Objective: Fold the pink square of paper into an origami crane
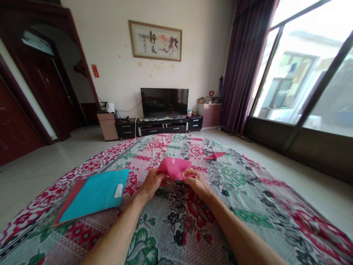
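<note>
1. Background: one television (pixel 164 103), 12 o'clock; one floral cloth (pixel 173 235).
2. I log one pink sheet (pixel 174 166), centre, pinched by left hand (pixel 151 184) and right hand (pixel 197 184).
3. One folded pink piece (pixel 214 156), 2 o'clock from it.

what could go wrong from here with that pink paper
The pink paper could crease or tear where the left hand and right hand pinch it. It seems held above the patterned cloth, with no flat backing visible, so it might bend unevenly. The small folded pink piece lies loose farther back, so a careless reach could flatten it.
</note>
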Tool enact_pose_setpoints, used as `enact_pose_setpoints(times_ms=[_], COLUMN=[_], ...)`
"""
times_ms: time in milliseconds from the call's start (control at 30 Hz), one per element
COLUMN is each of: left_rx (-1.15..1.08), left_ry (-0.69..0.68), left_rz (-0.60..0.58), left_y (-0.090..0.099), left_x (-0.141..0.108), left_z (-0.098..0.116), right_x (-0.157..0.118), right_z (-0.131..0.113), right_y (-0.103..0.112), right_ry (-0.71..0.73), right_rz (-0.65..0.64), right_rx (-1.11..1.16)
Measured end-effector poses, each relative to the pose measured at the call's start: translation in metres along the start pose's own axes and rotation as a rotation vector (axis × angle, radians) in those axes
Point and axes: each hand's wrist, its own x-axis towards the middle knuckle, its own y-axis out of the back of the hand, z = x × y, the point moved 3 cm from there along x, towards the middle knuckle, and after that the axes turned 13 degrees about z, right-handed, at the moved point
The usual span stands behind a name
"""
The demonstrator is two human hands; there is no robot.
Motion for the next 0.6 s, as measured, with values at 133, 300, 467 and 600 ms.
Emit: enact_pose_setpoints(times_ms=[133, 300, 467, 600], left_rx=[0.031, 0.069, 0.031, -0.063], left_ry=[-0.004, -0.019, -0.036, -0.039], left_rz=[-0.009, 0.014, 0.078, 0.173], left_y=[-0.0017, -0.0021, 0.0008, 0.0037], left_x=[-0.0002, 0.0006, 0.0025, 0.0035], left_z=[0.0000, -0.0014, -0.0028, -0.0029], right_x=[0.0011, 0.0007, -0.0015, -0.0005], right_z=[0.0000, 0.0000, -0.0020, -0.0037], right_y=[-0.0014, -0.0037, -0.0046, -0.0047], right_ry=[0.002, 0.012, 0.005, 0.037], right_rz=[-0.012, -0.038, -0.050, -0.067], right_rx=[0.051, 0.070, 0.010, -0.023])
